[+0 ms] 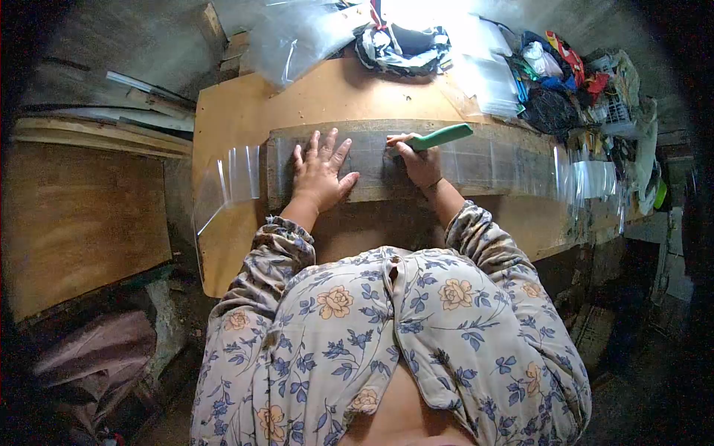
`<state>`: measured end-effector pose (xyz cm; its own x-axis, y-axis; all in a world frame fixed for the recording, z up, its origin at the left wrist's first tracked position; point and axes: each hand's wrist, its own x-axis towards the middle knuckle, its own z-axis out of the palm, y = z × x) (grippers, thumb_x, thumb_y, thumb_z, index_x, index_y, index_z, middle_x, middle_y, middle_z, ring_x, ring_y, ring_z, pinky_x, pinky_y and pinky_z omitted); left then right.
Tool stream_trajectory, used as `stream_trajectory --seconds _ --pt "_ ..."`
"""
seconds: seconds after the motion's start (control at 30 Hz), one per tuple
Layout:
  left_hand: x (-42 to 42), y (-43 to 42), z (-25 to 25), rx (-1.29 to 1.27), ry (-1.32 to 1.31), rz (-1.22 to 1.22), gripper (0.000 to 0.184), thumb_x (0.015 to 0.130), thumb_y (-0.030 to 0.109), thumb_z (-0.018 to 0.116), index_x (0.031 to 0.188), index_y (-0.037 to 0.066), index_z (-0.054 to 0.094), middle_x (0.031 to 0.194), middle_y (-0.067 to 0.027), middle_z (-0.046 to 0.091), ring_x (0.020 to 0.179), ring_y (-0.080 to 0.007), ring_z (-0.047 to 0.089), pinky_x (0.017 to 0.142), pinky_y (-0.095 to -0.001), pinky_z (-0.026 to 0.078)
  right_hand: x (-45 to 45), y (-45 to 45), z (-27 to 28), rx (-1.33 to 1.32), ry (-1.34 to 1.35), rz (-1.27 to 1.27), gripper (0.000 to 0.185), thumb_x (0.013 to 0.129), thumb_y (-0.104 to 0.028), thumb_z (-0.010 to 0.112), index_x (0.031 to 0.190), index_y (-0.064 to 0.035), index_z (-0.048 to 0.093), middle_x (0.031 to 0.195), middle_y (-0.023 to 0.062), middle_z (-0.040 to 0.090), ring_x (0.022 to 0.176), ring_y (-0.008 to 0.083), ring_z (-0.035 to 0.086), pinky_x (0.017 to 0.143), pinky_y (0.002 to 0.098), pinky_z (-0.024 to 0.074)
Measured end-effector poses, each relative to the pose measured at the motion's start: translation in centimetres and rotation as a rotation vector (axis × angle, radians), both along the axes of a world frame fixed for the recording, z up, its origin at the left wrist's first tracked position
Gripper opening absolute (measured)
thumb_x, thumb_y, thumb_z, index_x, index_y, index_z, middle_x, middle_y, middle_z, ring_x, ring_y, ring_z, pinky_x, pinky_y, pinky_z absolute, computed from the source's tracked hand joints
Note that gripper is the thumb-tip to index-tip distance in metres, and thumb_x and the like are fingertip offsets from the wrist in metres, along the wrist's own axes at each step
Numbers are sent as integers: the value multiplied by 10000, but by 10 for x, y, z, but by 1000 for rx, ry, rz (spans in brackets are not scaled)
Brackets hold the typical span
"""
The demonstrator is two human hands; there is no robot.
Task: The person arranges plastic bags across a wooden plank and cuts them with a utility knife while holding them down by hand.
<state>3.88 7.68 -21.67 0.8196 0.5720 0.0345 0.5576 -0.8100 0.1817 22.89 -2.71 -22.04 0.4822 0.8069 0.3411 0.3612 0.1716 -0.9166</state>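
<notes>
My left hand point(321, 178) lies flat with spread fingers on a clear plastic sheet point(500, 157). The sheet stretches along a long dark board point(279, 195) and hangs past its left end. Closed around a green-handled tool point(444, 137), my right hand point(422, 165) rests over the board's middle, to the right of the left hand. The handle points up and to the right. The tool's working end is hidden by my fingers, so its kind cannot be made out.
The board lies on a light wooden table point(230, 119). A black-and-white bundle point(402, 50) and stacked clear plastic point(494, 82) stand at the back. Bags and cloths point(550, 82) crowd the right corner beside a white basket point(616, 93). Wooden planks point(97, 137) are on the left.
</notes>
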Motion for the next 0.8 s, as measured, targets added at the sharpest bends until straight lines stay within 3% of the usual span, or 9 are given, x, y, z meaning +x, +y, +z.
stream_trajectory --seconds 0.33,0.43,0.63,0.8 --pt "1 -2 10 -13 79 34 636 776 529 429 1325 268 242 1418 -19 89 1299 -266 52 1012 -513 24 4 -1 -3 96 -105 -24 121 770 -97 522 802 -45 626 786 99 636 738 166 605 661 278 469" --pt "-7 3 4 -18 53 55 632 775 533 426 1324 278 242 1418 -10 94 1299 -257 57 1012 -512 12 20 -7 -1 -40 100 -132 125 769 -102 530 809 -37 630 724 64 619 661 119 572 616 248 456" --pt "-49 25 1 22 36 99 638 761 500 472 1319 283 253 1416 1 110 1295 -272 73 1006 -513 34 -5 9 -7 39 120 -83 123 764 -86 524 797 -39 633 747 65 629 677 131 585 618 252 463" --pt "-65 33 0 -15 3 149 642 752 494 499 1314 303 255 1416 8 91 1298 -282 40 984 -573 49 -14 16 -7 13 16 -62 123 768 -123 536 792 -42 627 769 71 636 713 141 595 647 274 464"
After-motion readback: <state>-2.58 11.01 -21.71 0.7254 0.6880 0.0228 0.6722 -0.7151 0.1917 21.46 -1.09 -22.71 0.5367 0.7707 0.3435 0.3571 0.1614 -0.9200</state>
